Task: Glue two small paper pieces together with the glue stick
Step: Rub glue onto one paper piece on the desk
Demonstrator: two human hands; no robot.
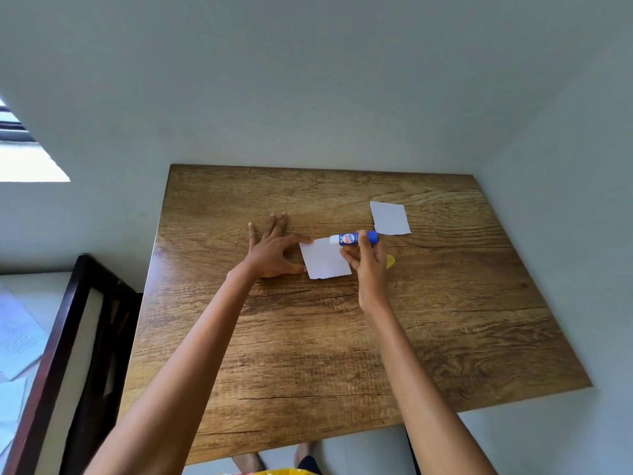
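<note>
A small white paper piece (323, 259) lies flat on the wooden table (342, 337). My left hand (274, 248) rests spread on the table, with thumb and forefinger touching the paper's left edge. My right hand (368, 265) grips a blue and white glue stick (352, 238), held sideways with its white tip over the paper's top right corner. A second white paper piece (389, 218) lies apart, further back and to the right. The yellow cap (390, 261) of the glue stick lies on the table, partly hidden behind my right hand.
The table stands in a corner of pale walls, far and right. A dark wooden frame (68, 337) stands left of the table, with printed papers (17, 337) beyond it. Bare feet (274, 457) show below the near edge.
</note>
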